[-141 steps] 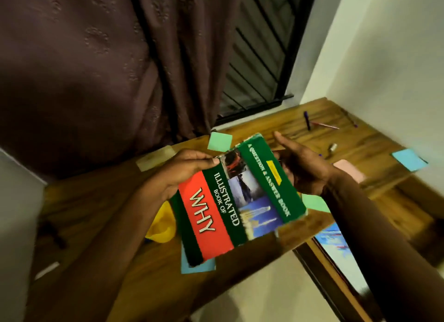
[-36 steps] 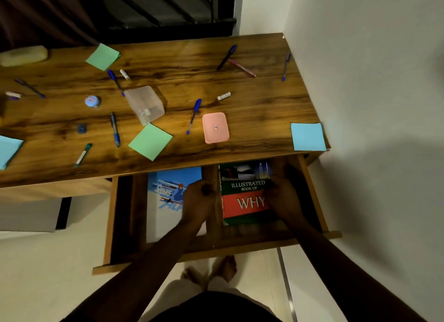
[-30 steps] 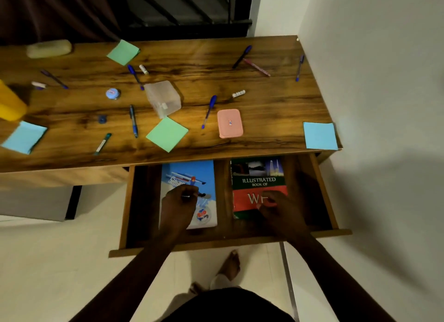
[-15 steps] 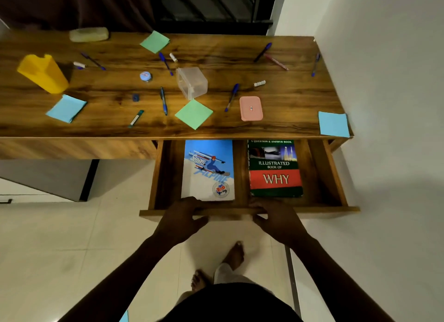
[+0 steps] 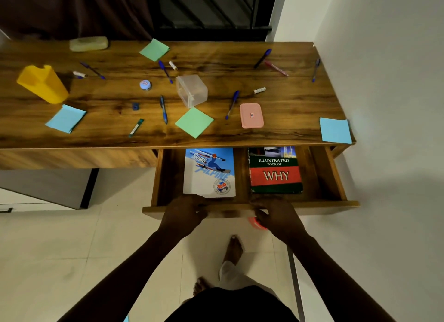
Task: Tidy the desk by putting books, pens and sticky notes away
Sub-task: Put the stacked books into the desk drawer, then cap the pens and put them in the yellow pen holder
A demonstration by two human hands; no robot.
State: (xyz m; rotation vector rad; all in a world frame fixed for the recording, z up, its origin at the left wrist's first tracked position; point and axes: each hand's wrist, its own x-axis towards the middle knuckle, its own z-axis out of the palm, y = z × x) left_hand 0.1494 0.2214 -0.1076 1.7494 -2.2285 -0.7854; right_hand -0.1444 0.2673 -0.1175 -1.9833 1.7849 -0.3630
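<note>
Head view: two books lie flat, face-up and side by side in the open drawer, the ski-cover book (image 5: 209,175) on the left and the WHY book (image 5: 275,173) on the right, a strip of bare wood between them. Lying flat, they should let the drawer slide shut over them. The left hand (image 5: 182,213) and right hand (image 5: 276,217) each curl their fingers over the top edge of the drawer front (image 5: 324,204), gripping it, probably to push it in. On the desk (image 5: 288,105) above, the blue pen (image 5: 163,109), the green sticky note (image 5: 194,122) and others like them are not yet put away
</note>
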